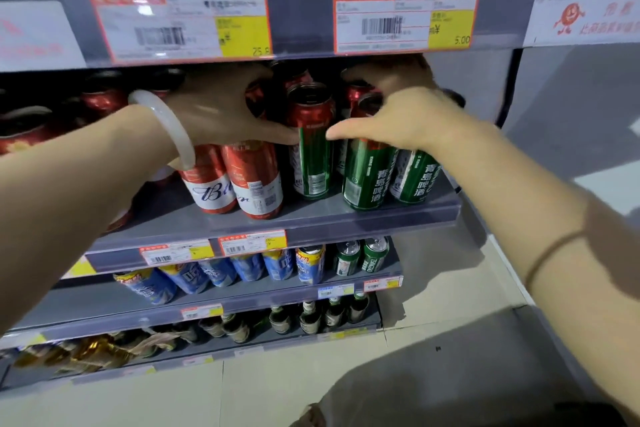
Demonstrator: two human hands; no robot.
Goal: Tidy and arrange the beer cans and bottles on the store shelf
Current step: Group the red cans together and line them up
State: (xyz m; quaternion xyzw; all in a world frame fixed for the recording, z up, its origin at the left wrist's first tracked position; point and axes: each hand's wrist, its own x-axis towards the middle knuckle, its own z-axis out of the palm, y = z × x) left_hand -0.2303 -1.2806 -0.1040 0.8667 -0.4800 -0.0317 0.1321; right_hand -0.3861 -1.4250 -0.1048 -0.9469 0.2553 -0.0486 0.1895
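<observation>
We see dim shelf interior behind fingers (273, 135), glare on price tags (180, 22) above them, wide-angle warp w/ blurred edges.

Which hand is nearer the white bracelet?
Left. The bracelet sits on the left wrist, right behind the left hand; the right hand is off to its right, past the green can.

Hands (221, 111) (398, 121) — perhaps gripping — beer cans (311, 142)
</observation>
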